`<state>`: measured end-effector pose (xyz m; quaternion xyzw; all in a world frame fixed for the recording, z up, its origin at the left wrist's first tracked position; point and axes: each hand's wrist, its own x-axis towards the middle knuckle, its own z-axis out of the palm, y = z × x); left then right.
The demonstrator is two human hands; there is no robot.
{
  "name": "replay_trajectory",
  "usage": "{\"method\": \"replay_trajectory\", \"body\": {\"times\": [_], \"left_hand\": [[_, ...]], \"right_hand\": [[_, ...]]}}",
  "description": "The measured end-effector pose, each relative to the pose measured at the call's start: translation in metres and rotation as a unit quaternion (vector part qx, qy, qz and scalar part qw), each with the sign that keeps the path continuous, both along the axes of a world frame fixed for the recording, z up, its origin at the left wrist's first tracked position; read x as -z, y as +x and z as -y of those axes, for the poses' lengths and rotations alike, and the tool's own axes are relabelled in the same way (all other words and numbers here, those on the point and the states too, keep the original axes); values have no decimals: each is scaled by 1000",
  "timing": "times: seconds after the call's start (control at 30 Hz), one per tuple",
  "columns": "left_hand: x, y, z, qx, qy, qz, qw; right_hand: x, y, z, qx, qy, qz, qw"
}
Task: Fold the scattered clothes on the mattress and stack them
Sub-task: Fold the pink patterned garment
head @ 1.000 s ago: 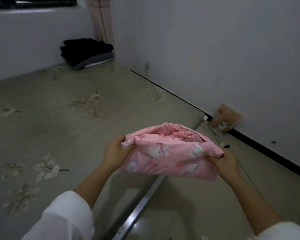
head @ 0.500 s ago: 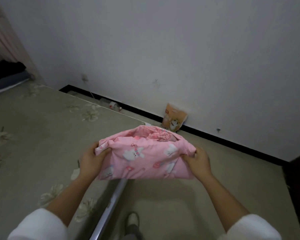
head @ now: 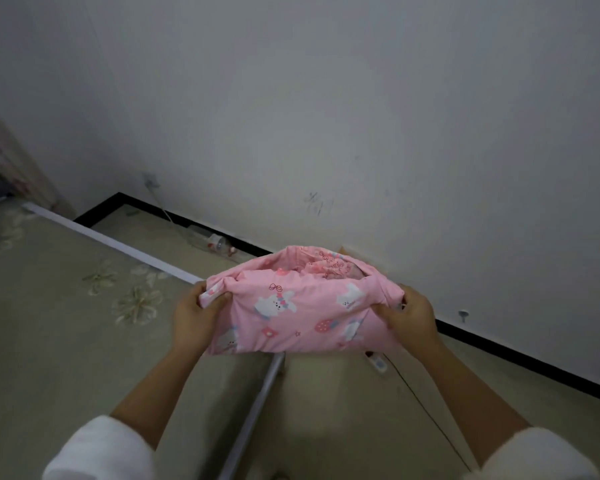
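White wall fills more of the view than a moment ago, with the flowery mattress low on the left. The left hand and right hand still hold the folded pink bunny clothes up over the mattress edge, each grip tight on one end.

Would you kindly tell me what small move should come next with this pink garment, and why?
Probably carry the folded pink garment left and lower it onto the mattress: the left hand and right hand grip its ends, holding it in the air over the mattress edge.
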<state>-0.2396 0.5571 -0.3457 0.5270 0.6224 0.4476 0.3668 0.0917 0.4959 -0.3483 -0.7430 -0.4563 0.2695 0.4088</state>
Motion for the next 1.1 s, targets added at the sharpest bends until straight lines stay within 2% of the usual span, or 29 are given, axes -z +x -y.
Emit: {"method": "replay_trajectory", "body": {"times": [0.1, 0.4, 0.63, 0.87, 1.1], "left_hand": [[-3, 21, -57, -27, 22, 5, 999], [16, 72, -232, -141, 16, -11, 990], [25, 91, -329, -244, -16, 20, 969], [23, 57, -373, -385, -26, 29, 922], [29, -42, -417, -476, -42, 30, 878]], "right_hand": [[-2, 20, -74, -27, -14, 8, 1000], [14, 77, -319, -130, -26, 18, 991], [3, 89, -490, -236, -36, 37, 970], [23, 9, -621, -359, -72, 16, 931], [43, -132, -716, -454, -99, -27, 885]]}}
